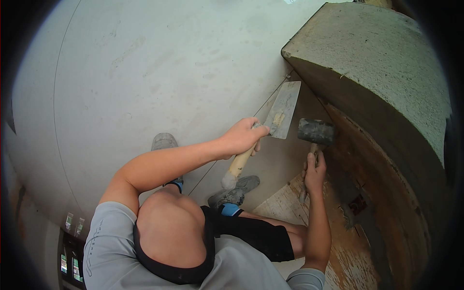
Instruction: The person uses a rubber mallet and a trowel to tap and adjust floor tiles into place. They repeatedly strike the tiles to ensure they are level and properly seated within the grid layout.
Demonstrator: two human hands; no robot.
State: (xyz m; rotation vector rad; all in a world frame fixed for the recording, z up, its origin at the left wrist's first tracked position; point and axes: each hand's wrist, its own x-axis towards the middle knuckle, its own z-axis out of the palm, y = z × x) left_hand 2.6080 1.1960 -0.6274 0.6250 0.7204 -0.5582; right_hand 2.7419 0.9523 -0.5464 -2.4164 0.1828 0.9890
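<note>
My left hand (243, 139) is closed round the pale wooden handle of a trowel (287, 107). Its flat grey blade points up and to the right and bears a yellowish smear near the handle. The handle's whitish butt sticks out below my fingers, above one shoe. To the right, my right hand (315, 170) grips the short handle of a mallet (316, 131) just under its dark, dusty, cylindrical head. That head is beside the trowel blade, with a gap between them. Whether the mallet touches the surface beneath cannot be made out.
Large pale floor tiles (159, 72) with thin dark joints spread left and ahead. A thick, rough-topped grey block (372, 53) with a curved side rises at the right. Below it lie a worn wooden board (353, 261) and a small red piece (357, 205). My shoes (227, 197) stand on the tiles.
</note>
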